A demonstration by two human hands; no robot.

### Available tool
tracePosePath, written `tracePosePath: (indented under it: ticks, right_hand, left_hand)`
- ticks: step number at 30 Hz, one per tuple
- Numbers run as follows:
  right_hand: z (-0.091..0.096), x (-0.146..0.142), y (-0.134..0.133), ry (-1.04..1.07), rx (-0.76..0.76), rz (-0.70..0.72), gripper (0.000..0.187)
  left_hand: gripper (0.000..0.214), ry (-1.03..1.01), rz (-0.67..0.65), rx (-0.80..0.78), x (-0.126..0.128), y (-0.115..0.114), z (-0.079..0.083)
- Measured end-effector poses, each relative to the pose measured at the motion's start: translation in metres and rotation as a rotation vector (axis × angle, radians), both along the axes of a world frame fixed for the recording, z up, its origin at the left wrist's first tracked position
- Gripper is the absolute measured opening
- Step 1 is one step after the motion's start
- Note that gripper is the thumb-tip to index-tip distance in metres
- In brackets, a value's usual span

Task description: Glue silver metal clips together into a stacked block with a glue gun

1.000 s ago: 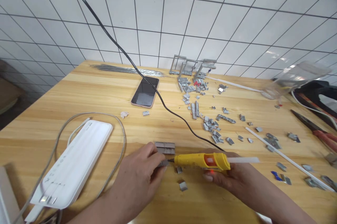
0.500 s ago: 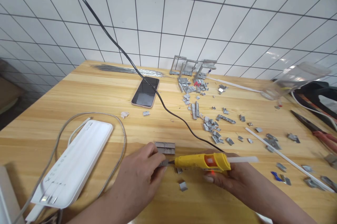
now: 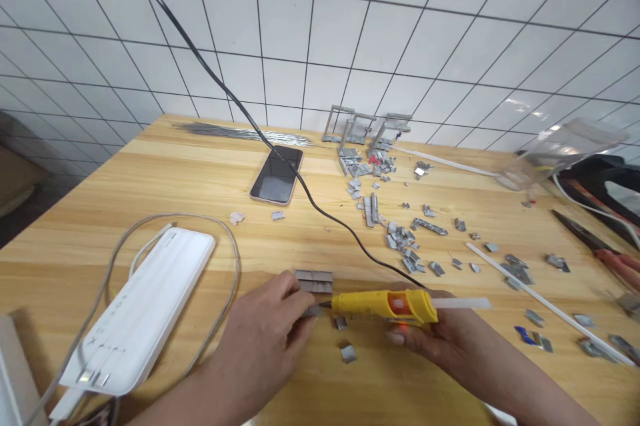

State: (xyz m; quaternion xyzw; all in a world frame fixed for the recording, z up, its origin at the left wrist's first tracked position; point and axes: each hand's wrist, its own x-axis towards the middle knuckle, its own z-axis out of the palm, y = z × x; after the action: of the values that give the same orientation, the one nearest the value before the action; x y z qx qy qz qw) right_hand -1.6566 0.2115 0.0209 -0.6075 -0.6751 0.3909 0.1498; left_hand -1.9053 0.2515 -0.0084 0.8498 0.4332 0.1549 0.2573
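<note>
My right hand (image 3: 440,336) is wrapped round a yellow hot glue gun (image 3: 383,305), with a white glue stick (image 3: 463,303) poking out of its back end and a red light glowing near my thumb. The gun's dark nozzle points left, to the fingertips of my left hand (image 3: 273,326). Those fingers pinch a small grey metal piece (image 3: 313,311), mostly hidden; whether the nozzle touches it I cannot tell. Just behind lies a grey metal strip (image 3: 314,281) with a ridge along it. A small bent metal piece (image 3: 347,352) rests on the wood below the gun.
A white power bank (image 3: 145,313) with a looped cable lies at left, a phone (image 3: 277,175) farther back. The gun's black cord (image 3: 345,229) crosses the table. Several metal scraps (image 3: 400,237), small frames (image 3: 357,125), pliers (image 3: 600,246) and a clear jar (image 3: 565,149) are to the right.
The glue gun has shifted very slightly, its front end a touch higher. Both hands otherwise keep their places and their holds.
</note>
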Motion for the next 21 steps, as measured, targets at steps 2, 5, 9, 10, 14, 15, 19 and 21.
tracePosePath:
  ticks: [2,5,9,10,14,15,19,21]
  right_hand:
    - [-0.0005,0.0004,-0.0007,0.001,-0.007,0.009,0.024]
    - [0.0008,0.0003,-0.0009,0.004,-0.013,0.018,0.023]
    - [0.0022,-0.0003,0.0000,0.009,0.000,0.006,0.022]
    - [0.0022,-0.0004,0.0001,0.015,-0.002,0.000,0.022]
    - [0.0014,-0.0005,-0.0007,0.035,-0.023,-0.018,0.022]
    - [0.0014,-0.0005,-0.0009,0.034,-0.023,-0.020,0.022]
    - [0.0021,-0.0004,0.0006,0.036,-0.008,-0.014,0.021]
    - [0.0025,-0.0003,0.0018,0.035,-0.009,0.003,0.020]
  left_hand:
    - [0.020,-0.002,-0.003,0.003,-0.0002,0.0000,0.0003]
    - [0.019,-0.009,-0.010,0.008,-0.0004,-0.0001,0.0012]
    - [0.019,-0.012,-0.009,0.013,0.0001,-0.0008,0.0015]
    - [0.019,-0.010,-0.008,0.015,0.0003,-0.0010,0.0012]
    - [0.019,-0.009,-0.008,0.023,0.0001,-0.0009,0.0002]
    - [0.019,-0.011,-0.010,0.025,-0.0002,-0.0007,0.0001]
    - [0.020,-0.013,-0.013,0.038,-0.0011,-0.0009,-0.0004]
    - [0.020,-0.007,-0.014,0.045,-0.0011,-0.0015,-0.0007]
